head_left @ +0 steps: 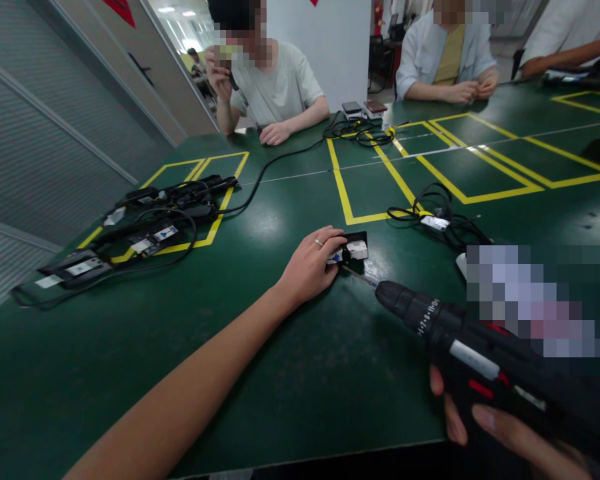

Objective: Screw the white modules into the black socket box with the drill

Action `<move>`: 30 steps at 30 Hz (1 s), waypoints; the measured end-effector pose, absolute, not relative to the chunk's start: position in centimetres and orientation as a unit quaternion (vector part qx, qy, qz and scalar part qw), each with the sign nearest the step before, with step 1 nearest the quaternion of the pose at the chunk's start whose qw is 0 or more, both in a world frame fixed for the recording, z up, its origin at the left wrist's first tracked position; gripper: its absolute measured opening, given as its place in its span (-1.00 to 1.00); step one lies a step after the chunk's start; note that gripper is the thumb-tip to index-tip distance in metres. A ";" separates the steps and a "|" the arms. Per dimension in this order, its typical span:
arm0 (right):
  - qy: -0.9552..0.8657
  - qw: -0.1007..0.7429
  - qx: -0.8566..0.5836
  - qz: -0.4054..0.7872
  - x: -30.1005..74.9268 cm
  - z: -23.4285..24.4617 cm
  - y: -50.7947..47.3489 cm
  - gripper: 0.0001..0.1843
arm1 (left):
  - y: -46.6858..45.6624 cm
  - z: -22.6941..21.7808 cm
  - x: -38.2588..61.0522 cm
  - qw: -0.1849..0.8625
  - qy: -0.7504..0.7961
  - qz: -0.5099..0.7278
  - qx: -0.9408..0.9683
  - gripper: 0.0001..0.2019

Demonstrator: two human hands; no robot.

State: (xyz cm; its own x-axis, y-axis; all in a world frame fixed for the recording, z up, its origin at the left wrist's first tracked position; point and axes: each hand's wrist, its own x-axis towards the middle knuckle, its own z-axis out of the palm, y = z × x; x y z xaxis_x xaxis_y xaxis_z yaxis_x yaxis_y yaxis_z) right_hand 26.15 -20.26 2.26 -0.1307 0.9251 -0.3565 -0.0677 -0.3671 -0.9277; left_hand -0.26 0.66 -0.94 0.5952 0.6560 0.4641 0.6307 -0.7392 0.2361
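My left hand [313,263] rests on the green table [280,373] and pinches a small black part with a white connector [354,249], holding it down. My right hand [500,427] is wrapped round the grip of a black electric screwdriver [475,353] at the lower right. The driver's thin bit [359,276] points up-left and its tip reaches the small part beside my left fingers.
Several black power adapters with cables [150,227] lie at the left inside yellow tape. A cable bundle [440,217] lies right of the part. Two phones [364,107] sit at the far edge. Other people sit across the table, hands on it.
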 end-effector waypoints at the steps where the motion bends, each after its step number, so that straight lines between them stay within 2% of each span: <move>1: -0.399 0.398 -0.531 0.633 26.1 2.3 -20.3 -0.71 | 0.6 -1.0 -0.3 0.024 0.360 0.272 0.892 -0.48; 7: -0.405 0.412 -0.532 0.619 26.0 2.3 -20.2 -0.77 | 0.6 -0.8 -0.3 0.025 0.371 0.269 0.888 -0.49; 14: -0.420 0.408 -0.536 0.608 26.0 2.4 -20.0 -0.75 | 0.6 -0.8 -0.3 0.025 0.371 0.260 0.891 -0.50; 20: -0.460 0.366 -0.551 0.593 26.1 2.7 -19.8 -0.76 | 0.5 -0.7 -0.3 0.034 0.366 0.265 0.891 -0.51; 30: -0.392 0.426 -0.515 0.632 26.1 1.7 -20.2 -0.78 | 0.5 -0.7 -0.4 0.044 0.357 0.278 0.891 -0.54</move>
State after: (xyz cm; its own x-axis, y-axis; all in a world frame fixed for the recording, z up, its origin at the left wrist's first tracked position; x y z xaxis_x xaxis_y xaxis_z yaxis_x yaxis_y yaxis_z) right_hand 26.07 -20.19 1.71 -0.1052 0.9425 -0.3173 -0.1345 -0.3296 -0.9345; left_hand -0.38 0.48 -0.72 0.5900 0.6612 0.4633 0.6121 -0.7406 0.2773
